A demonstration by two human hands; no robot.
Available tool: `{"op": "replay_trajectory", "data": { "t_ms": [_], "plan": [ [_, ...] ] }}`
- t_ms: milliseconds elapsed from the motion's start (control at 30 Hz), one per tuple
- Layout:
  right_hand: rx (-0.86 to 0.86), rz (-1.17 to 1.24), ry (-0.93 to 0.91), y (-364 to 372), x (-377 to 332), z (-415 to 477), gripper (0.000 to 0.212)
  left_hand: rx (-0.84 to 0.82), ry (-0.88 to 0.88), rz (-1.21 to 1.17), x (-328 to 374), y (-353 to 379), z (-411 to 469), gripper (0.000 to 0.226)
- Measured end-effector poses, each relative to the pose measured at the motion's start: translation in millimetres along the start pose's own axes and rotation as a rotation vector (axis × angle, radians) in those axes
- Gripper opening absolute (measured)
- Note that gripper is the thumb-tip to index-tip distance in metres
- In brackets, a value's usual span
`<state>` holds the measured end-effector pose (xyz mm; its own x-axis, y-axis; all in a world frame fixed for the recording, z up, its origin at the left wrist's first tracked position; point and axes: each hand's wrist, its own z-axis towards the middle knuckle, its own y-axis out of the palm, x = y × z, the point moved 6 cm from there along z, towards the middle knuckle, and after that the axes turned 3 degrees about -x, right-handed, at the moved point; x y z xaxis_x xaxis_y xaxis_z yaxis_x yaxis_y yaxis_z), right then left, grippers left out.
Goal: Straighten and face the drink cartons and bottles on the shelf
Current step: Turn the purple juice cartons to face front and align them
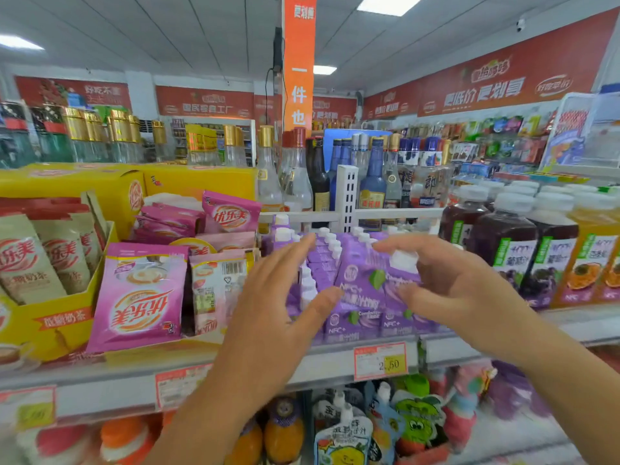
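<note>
Several purple drink cartons (360, 290) with white caps stand in rows on the white shelf (335, 360) in the middle. My left hand (278, 297) is spread at their left side, fingers straight, thumb against the front carton. My right hand (446, 280) reaches over the right-hand cartons with straight fingers, its thumb at a carton's face. Neither hand grips anything. To the right stand dark purple juice bottles (503, 243) and an orange juice bottle (593, 253), all with white caps.
Pink milk-tea sachets (141, 297) and a yellow display box (50, 317) fill the shelf's left. Glass liquor bottles (372, 176) stand behind a white upright. A price tag (380, 360) hangs on the shelf edge. Pouch drinks (345, 434) sit on the shelf below.
</note>
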<state>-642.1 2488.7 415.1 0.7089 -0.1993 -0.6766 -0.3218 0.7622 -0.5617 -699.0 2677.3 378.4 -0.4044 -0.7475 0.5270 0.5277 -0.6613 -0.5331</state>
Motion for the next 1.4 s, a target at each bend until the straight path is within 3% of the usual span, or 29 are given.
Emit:
{"op": "replay_trajectory", "data": {
  "t_ms": [133,367,600,733,833,1167,1233,1333,1400],
  "plan": [
    [-0.029,0.029,-0.007,11.9,2.9,-30.5,0.050,-0.110,-0.023,-0.095,19.3,18.3,-23.1,0.034],
    [-0.003,0.192,0.012,33.0,24.2,-59.2,0.031,-0.159,-0.152,-0.292,9.4,31.2,-54.7,0.038],
    [-0.016,0.299,0.055,44.9,36.7,-68.4,0.033,-0.161,-0.239,-0.461,3.0,42.8,-67.0,0.039],
    [0.142,0.415,0.100,45.5,38.3,-69.8,0.043,-0.131,-0.339,-0.583,1.8,46.6,-72.3,0.039],
    [0.310,0.375,0.095,50.4,41.9,-76.3,0.038,-0.085,-0.389,-0.640,0.3,51.0,-76.2,0.037],
    [0.420,0.388,0.121,73.9,52.8,-95.0,0.033,-0.155,-0.452,-0.860,-4.5,66.1,-86.7,0.035],
    [0.380,0.419,0.146,85.5,54.7,-99.3,0.039,-0.148,-0.429,-0.838,-2.9,68.5,-88.1,0.030],
    [0.369,0.444,0.218,96.9,62.0,-103.4,0.067,-0.133,-0.409,-0.818,1.1,70.9,-91.4,0.021],
    [0.387,0.483,0.246,96.9,66.0,-104.8,0.070,-0.143,-0.393,-0.802,3.1,72.4,-92.5,0.021]
  ]
}}
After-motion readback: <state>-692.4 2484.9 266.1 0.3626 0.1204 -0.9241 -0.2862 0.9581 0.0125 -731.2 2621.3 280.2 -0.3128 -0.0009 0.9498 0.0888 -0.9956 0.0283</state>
